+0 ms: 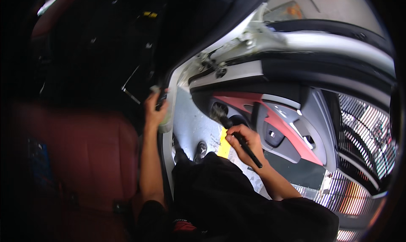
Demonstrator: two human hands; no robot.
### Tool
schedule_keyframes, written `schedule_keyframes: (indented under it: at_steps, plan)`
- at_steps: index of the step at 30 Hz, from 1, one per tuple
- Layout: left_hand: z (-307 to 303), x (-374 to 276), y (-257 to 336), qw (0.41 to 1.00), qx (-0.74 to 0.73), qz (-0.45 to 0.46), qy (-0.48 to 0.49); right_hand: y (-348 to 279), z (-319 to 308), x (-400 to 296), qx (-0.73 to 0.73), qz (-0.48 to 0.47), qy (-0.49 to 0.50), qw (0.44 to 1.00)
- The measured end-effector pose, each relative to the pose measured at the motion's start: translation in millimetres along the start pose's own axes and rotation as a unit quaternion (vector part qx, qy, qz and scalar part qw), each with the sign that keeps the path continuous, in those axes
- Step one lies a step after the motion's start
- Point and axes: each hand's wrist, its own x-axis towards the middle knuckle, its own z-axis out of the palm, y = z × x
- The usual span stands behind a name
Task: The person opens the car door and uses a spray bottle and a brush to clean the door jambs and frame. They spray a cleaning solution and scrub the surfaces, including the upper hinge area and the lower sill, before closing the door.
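Note:
My right hand grips a black-handled detailing brush. The brush's soft bristles are at the front lower part of a car's open door panel, which has grey, black and red trim. Whether they press on the panel cannot be told. To the left, at the edge of the door opening, my left hand is closed around a bottle with a black top and a greenish translucent body, apparently a spray bottle. Blur and the fingers hide part of it.
A dark red leather seat lies left in the shadowed cabin. The white door sill runs between cabin and floor. My shoe stands on the grey floor, near a yellow stripe. The door hinge is ahead.

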Motion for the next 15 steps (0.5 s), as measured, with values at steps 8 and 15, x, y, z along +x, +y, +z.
schedule_keyframes:
  at_steps: [8,15]
  plan:
    - [77.5,26.3,-37.6,0.996,0.024,-0.049,-0.068,32.5,38.4,-8.2,0.035,0.093,-0.152,0.983]
    - [91.4,53.6,-51.3,0.985,-0.027,-0.119,-0.124,67.2,66.9,5.6,0.064,0.166,-0.123,0.976]
